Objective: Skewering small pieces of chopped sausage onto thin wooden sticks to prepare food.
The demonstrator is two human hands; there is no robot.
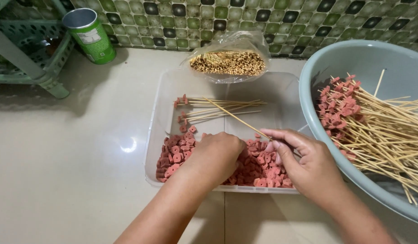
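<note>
Fingers of right hand (304, 165) clamped on 1 skewer (238, 118); left hand (216, 153) unclear.

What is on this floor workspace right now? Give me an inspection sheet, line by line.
Surface: pale glossy tiled floor.
Job's things: clear plastic tray with pink sausage slices and a few loaded skewers; grey basin of finished skewers.
Clutter: bag of bare sticks; green can.
Grippers: left hand closed over the slices; right hand pinching a bamboo skewer.
Cables: nothing seen.
Surroundings: mosaic tile wall; green plastic rack.
</note>
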